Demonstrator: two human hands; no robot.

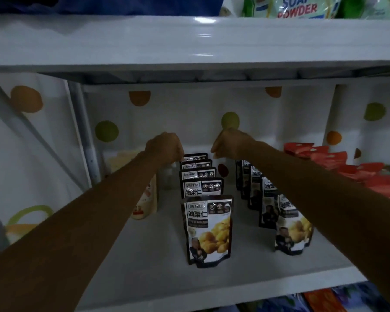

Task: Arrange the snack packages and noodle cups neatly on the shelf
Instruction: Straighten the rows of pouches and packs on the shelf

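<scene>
Two rows of black-and-white chestnut snack pouches stand upright on the white shelf [149,251]. The middle row [207,228] has several pouches running back to the wall. A second row [291,230] stands to its right, partly hidden by my right forearm. My left hand [166,147] reaches deep in, fingers curled at the top left corner of the rearmost middle pouch [195,156]. My right hand [231,143] is curled just right of that pouch's top; whether it touches it is unclear.
Cream-coloured cups [145,201] stand left of the middle row under my left forearm. Red packages [347,167] fill the right side. The upper shelf board [189,41] hangs low overhead, with soap powder bags [297,6] on it. A metal post [86,140] is at left.
</scene>
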